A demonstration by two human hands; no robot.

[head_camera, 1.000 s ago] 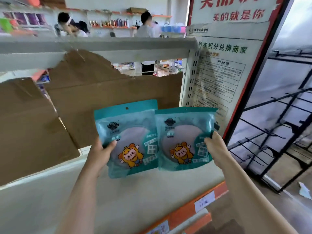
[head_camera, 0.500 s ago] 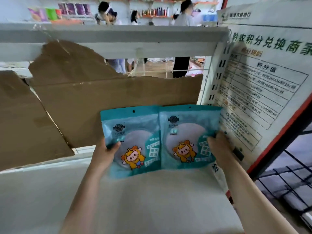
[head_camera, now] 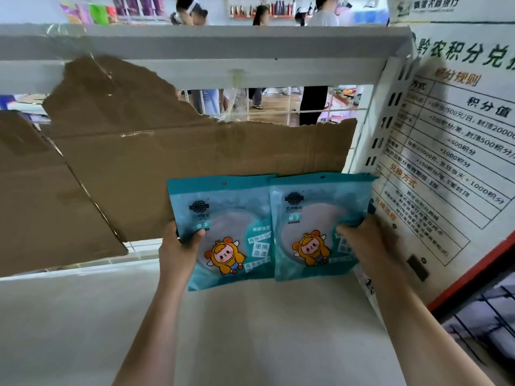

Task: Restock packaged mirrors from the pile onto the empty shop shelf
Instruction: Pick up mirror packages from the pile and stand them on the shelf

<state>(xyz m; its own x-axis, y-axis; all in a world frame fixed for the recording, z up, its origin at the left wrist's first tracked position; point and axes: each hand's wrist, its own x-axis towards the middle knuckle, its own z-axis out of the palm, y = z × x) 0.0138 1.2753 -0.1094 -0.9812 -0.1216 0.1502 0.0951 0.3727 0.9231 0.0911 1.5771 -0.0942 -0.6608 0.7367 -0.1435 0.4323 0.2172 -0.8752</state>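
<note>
Two teal mirror packets with a yellow cartoon figure stand side by side at the back of the white shelf (head_camera: 250,330), against torn brown cardboard (head_camera: 167,151). My left hand (head_camera: 178,249) grips the left packet (head_camera: 228,232) by its left edge, thumb on the front. My right hand (head_camera: 362,243) grips the right packet (head_camera: 315,227) at its right side. The right packet overlaps the left one slightly and reaches the shelf's right end. Both packets stand upright with their lower edges at the shelf surface.
A white upper shelf (head_camera: 195,43) runs overhead. A slotted white upright (head_camera: 390,112) and a printed poster (head_camera: 459,162) close the right end. Another cardboard sheet (head_camera: 41,196) leans at left. People stand in the aisle behind the wire back. Black wire racks (head_camera: 479,324) lie lower right.
Both hands have carried the two packets forward and down from mid-air to the back right corner of the shelf. The view has moved closer to the shelf.
</note>
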